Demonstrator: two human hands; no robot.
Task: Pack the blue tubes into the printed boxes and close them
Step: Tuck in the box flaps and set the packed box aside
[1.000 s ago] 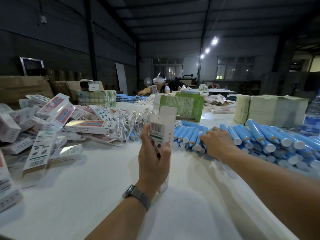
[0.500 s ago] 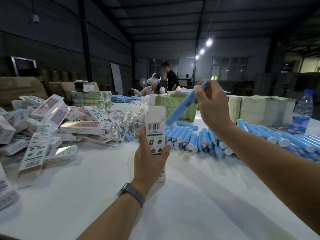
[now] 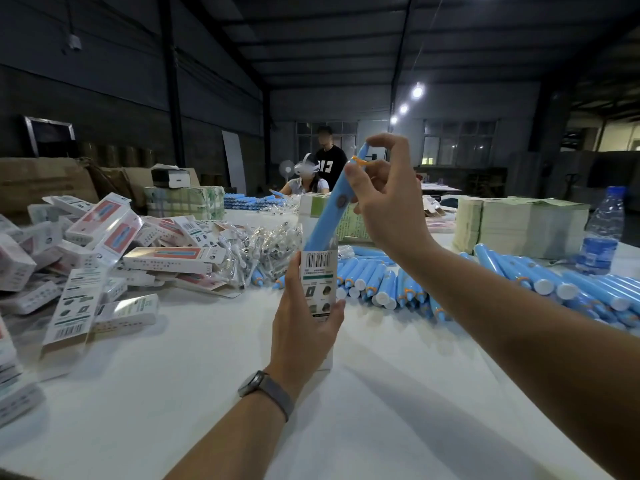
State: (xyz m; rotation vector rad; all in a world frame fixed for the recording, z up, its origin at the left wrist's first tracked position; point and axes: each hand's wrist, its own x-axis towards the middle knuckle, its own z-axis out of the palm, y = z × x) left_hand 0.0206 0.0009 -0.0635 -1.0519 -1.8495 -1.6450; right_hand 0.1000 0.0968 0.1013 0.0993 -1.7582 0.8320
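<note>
My left hand (image 3: 301,327) grips an upright printed box (image 3: 319,278) with a barcode; its top flap is open and its base stands on the white table (image 3: 207,393). My right hand (image 3: 384,202) pinches the upper end of a blue tube (image 3: 332,209) with an orange ring. The tube leans to the right, and its lower end sits inside the box's open top. Behind the box, many loose blue tubes (image 3: 388,282) lie across the table toward the right.
Closed printed boxes (image 3: 104,244) are heaped at the left beside small clear bags (image 3: 263,247). Stacks of flat cartons (image 3: 519,226) and a water bottle (image 3: 601,233) stand at the right. Two people (image 3: 318,171) are at the table's far end.
My right hand lifted a blue tube from the pile, swung it over the box and lowered its end into the open top. My left hand kept the box upright.
</note>
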